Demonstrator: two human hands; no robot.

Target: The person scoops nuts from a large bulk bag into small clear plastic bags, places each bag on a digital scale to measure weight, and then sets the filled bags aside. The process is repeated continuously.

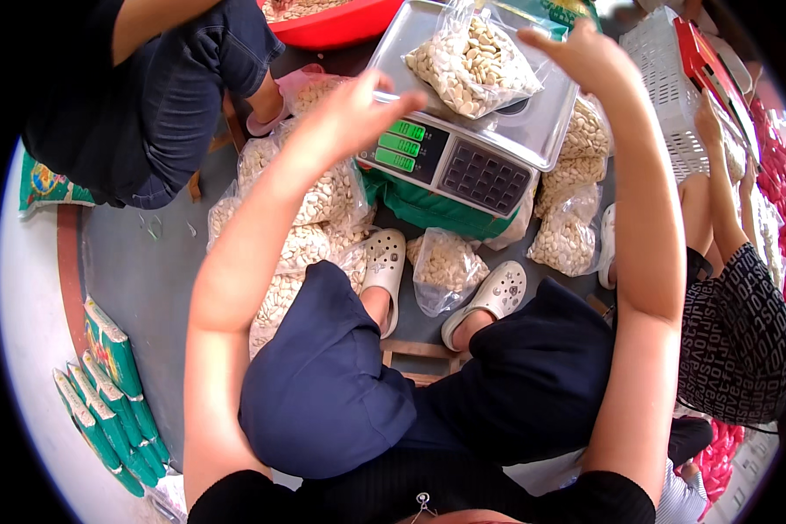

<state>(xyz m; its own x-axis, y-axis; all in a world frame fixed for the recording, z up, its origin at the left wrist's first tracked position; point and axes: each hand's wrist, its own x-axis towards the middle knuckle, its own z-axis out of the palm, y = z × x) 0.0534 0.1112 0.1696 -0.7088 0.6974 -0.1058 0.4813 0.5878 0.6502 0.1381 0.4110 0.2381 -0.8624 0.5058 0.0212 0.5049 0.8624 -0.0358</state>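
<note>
Head view: clear plastic bag of pale flat seeds (480,74) sits about mid-pan on the silver scale (533,144), which stands on a green sack (428,210). Left hand (345,113) hovers by the pan's left edge, thumb and fingers spread, holding nothing. Right hand (589,57) is up at the pan's far right, fingers wide and apparently bare; blur there, so can't tell whether a fingertip brushes loose film.

Risks: a finger snagging the film could drag or tip the bag, and seeds might spill if the mouth isn't tied, which I can't make out. A hand leaning on the pan would likely throw off the reading on the green-lit display (402,146).

Bag's gathered neck points away from the person, slightly left; long axis runs roughly near-to-far, rounded bottom toward the keypad (485,177). More filled bags lie left (327,201) and right (568,240) of the scale.
</note>
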